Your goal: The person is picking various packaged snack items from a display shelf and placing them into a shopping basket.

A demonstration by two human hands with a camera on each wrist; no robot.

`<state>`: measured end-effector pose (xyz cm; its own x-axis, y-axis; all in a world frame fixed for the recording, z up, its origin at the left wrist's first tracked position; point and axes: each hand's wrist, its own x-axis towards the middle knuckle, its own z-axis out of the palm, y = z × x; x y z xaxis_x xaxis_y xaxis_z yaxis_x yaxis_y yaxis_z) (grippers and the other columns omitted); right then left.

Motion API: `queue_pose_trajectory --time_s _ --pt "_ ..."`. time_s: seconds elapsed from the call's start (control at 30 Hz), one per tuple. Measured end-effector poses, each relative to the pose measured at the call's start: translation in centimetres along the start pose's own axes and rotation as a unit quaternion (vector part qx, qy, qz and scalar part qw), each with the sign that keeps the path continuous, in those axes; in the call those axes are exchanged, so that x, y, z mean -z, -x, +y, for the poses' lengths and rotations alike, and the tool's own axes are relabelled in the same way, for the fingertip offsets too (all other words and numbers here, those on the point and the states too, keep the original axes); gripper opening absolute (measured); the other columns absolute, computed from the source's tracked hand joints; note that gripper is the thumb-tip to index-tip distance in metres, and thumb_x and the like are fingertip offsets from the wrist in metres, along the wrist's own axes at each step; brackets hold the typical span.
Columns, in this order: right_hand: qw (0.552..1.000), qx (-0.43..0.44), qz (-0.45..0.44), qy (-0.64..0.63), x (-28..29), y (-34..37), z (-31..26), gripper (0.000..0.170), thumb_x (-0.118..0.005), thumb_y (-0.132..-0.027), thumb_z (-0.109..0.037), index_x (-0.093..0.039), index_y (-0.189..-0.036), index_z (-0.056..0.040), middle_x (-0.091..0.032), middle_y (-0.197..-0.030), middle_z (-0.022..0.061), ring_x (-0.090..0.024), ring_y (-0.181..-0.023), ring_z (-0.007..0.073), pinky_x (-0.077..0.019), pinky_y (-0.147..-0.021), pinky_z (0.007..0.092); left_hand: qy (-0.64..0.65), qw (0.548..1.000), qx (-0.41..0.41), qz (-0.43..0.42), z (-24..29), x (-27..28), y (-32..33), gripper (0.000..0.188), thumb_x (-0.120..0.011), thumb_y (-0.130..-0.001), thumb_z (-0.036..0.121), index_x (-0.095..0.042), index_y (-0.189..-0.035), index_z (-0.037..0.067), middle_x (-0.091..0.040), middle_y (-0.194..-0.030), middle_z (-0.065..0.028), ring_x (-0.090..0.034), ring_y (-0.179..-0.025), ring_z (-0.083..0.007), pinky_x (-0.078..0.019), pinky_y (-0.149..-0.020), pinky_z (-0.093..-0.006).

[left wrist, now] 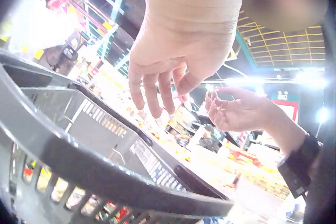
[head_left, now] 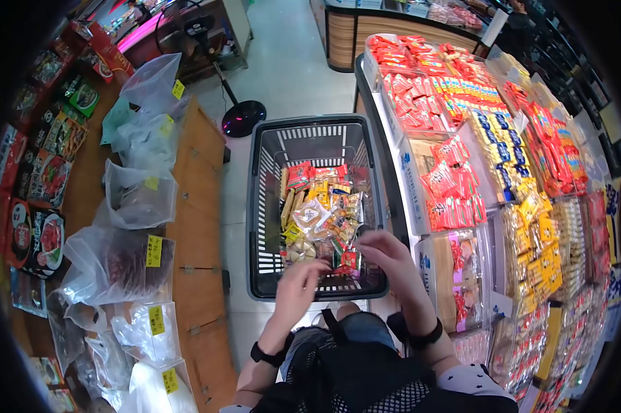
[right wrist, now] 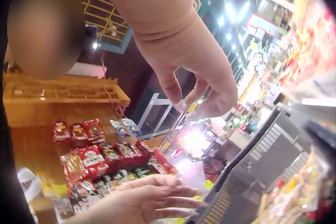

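A dark grey shopping basket (head_left: pixel 257 206) stands in front of me, with a pile of packaged snacks (head_left: pixel 317 217) inside. Over its near end hangs my left hand (head_left: pixel 298 289), fingers loose and pointing down; the left wrist view shows nothing in them. My right hand (head_left: pixel 387 253) is above the near right corner, its fingers loosely bent, and in the right wrist view [no thing] shows between them. A red packet (head_left: pixel 352 261) lies in the basket just below the hands. The two hands are apart, facing each other.
Bins of red and yellow wrapped snacks (head_left: pixel 455 179) line the right side. On the left, clear plastic bags (head_left: pixel 141 196) with yellow tags sit on a wooden cabinet (head_left: pixel 203 275). A fan's round black base (head_left: pixel 244 118) stands on the floor beyond the basket.
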<state>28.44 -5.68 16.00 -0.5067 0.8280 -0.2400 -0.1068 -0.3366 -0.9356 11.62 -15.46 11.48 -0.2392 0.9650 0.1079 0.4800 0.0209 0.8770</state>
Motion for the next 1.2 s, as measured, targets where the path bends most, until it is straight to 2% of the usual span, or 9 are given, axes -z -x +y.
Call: queue_pose_trajectory --time_s 0.13,0.33,0.63,0.7,0.83,0.93,1.0,1.1,1.2 --pt "0.989 0.045 -0.137 0.040 -2.5 -8.6 4.3 0.018 -0.058 -0.080 -0.012 -0.055 -0.094 -0.0014 -0.057 -0.085 0.0032 -0.052 -0.082 0.0076 -0.0396 -0.071 0.0196 -0.132 0.979 0.113 0.104 -2.6 1.7 -2.1 0.016 -0.046 -0.085 0.013 -0.056 -0.091 0.004 -0.059 -0.089 -0.0134 -0.058 -0.082 -0.0293 -0.0445 -0.071 -0.0354" --pt "0.956 -0.132 -0.235 0.112 -6.5 -16.2 10.9 0.023 -0.058 -0.078 -0.020 -0.058 -0.094 -0.0032 -0.059 -0.085 0.0038 -0.053 -0.080 0.0086 -0.0412 -0.070 0.0221 -0.185 0.950 0.248 0.047 -5.1 2.2 -1.4 0.026 -0.050 -0.084 0.024 -0.055 -0.099 0.004 -0.060 -0.094 -0.0152 -0.058 -0.088 -0.0287 -0.0448 -0.074 -0.0356" --pt "0.949 0.042 -0.004 0.311 1.2 -21.3 15.7 0.037 -0.070 -0.061 -0.028 -0.060 -0.087 -0.0021 -0.061 -0.084 0.0132 -0.057 -0.081 0.0270 -0.0439 -0.073 0.0348 -0.126 0.961 0.244 -0.002 -5.1 2.8 -3.6 0.031 -0.051 -0.084 0.025 -0.053 -0.104 0.002 -0.060 -0.095 -0.0155 -0.058 -0.090 -0.0272 -0.0440 -0.077 -0.0336" --pt "0.776 0.183 0.086 0.598 2.1 -21.1 15.5 0.051 -0.071 -0.064 -0.024 -0.052 -0.105 0.0008 -0.058 -0.092 0.0140 -0.054 -0.090 0.0254 -0.0402 -0.081 0.0338 -0.139 0.964 0.225 -0.009 -5.2 2.6 -4.8 0.031 -0.051 -0.084 0.026 -0.052 -0.104 0.002 -0.060 -0.093 -0.0151 -0.058 -0.089 -0.0265 -0.0441 -0.077 -0.0327" --pt "0.723 0.061 0.080 0.683 2.6 -21.3 15.2 0.096 -0.077 -0.044 -0.048 -0.039 -0.117 0.0018 -0.052 -0.103 0.0163 -0.046 -0.098 0.0299 -0.0358 -0.083 0.0378 -0.019 0.974 0.214 -0.072 -6.4 0.7 -7.8 0.027 -0.051 -0.082 0.026 -0.055 -0.099 0.005 -0.060 -0.090 -0.0138 -0.058 -0.083 -0.0293 -0.0451 -0.071 -0.0366" --pt "0.696 -0.070 0.000 0.715 3.0 -21.9 15.3 0.108 -0.073 -0.034 -0.061 -0.043 -0.116 0.0038 -0.051 -0.104 0.0159 -0.044 -0.101 0.0287 -0.0352 -0.083 0.0368 0.300 0.883 0.337 -0.126 -8.5 -2.9 -10.2 0.029 -0.053 -0.081 0.023 -0.051 -0.105 0.008 -0.058 -0.095 -0.0073 -0.057 -0.087 -0.0192 -0.0454 -0.069 -0.0339" --pt "0.635 -0.110 -0.055 0.763 2.1 -21.8 13.7 0.106 -0.070 -0.034 -0.066 -0.049 -0.110 0.0049 -0.055 -0.100 0.0181 -0.050 -0.096 0.0294 -0.0378 -0.083 0.0351 0.404 0.694 0.586 -0.104 -10.3 -4.4 -11.7 0.031 -0.046 -0.080 0.012 -0.048 -0.111 0.008 -0.056 -0.096 -0.0072 -0.055 -0.083 -0.0222 -0.0464 -0.071 -0.0358" --pt "0.745 -0.259 -0.134 0.600 2.2 -21.1 13.4 0.098 -0.072 -0.037 -0.062 -0.052 -0.105 0.0056 -0.057 -0.101 0.0209 -0.054 -0.096 0.0309 -0.0406 -0.084 0.0343 0.419 0.702 0.565 -0.112 -10.8 -5.8 -12.6 0.028 -0.046 -0.078 0.012 -0.048 -0.106 0.008 -0.056 -0.094 -0.0075 -0.055 -0.082 -0.0225 -0.0464 -0.071 -0.0359" --pt "0.822 -0.222 -0.031 0.524 3.1 -20.1 15.3 0.092 -0.077 -0.039 -0.055 -0.053 -0.102 0.0069 -0.056 -0.103 0.0243 -0.053 -0.100 0.0311 -0.0415 -0.086 0.0345 0.435 0.700 0.557 -0.106 -12.7 -6.6 -13.0 0.023 -0.046 -0.076 0.012 -0.047 -0.099 0.008 -0.056 -0.090 -0.0079 -0.055 -0.079 -0.0230 -0.0463 -0.069 -0.0361"
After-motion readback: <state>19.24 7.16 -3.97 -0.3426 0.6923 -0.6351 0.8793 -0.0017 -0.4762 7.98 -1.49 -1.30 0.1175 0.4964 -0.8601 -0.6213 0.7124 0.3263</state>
